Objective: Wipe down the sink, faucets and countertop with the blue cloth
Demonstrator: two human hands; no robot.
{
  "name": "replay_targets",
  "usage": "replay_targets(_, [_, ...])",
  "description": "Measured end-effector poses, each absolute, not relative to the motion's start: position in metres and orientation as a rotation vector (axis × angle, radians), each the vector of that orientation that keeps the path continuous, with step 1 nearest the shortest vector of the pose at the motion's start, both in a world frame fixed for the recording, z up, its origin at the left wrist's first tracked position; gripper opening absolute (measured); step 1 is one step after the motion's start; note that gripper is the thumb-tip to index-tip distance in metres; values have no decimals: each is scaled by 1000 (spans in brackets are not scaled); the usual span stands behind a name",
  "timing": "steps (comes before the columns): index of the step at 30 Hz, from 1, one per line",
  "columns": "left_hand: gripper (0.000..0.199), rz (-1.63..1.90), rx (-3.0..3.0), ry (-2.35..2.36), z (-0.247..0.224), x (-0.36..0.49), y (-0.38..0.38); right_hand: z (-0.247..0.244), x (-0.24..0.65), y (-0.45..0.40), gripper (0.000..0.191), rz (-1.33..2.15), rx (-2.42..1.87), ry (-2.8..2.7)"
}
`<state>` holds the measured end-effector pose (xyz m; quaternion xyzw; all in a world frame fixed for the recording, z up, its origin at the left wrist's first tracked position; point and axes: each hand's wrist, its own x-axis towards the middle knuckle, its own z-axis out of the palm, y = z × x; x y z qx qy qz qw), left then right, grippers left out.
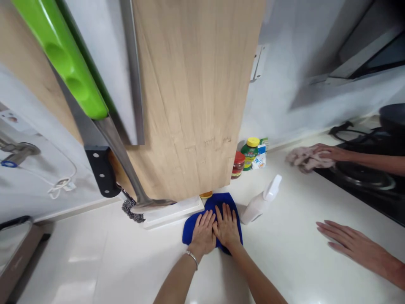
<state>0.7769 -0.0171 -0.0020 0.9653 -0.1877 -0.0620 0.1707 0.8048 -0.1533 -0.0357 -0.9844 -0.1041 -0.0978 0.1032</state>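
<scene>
A blue cloth (221, 199) lies spread on the white counter (152, 266), against the base of a wooden board (196, 84). My left hand (204, 232), with a bracelet at the wrist, rests flat on the cloth's left part. Beside it my right hand (227, 226) presses flat on the cloth with its fingers spread, and the two hands touch at the thumbs. Just right of the cloth stands a white spray bottle (257, 204).
Another person's hand (329, 153) holds a crumpled rag (305, 159) near the black stove (360, 173); their other hand (348, 240) is at the right. Jars (249, 153) stand by the wall. A green-handled ladle (69, 63) and a black-handled knife (103, 171) hang at the left.
</scene>
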Motion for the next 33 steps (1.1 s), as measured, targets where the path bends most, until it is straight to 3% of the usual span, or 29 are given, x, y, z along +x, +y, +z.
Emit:
replay_targets(7, [68,-177,2690,-392,2,757,-23,-40,798,-161,62,-398,-2892,-467])
replay_targets(17, [68,-82,2594,-438,11,620,19,-51,667,-130,64,-355,-2955,-523])
replay_targets(25, [67,201,2770,-195,-19,513,97,-34,594,-36,67,-216,-2930,-832])
replay_targets(33, [67,576,3003,238,-15,423,190,-20,542,90,74,-31,-2710,-1338])
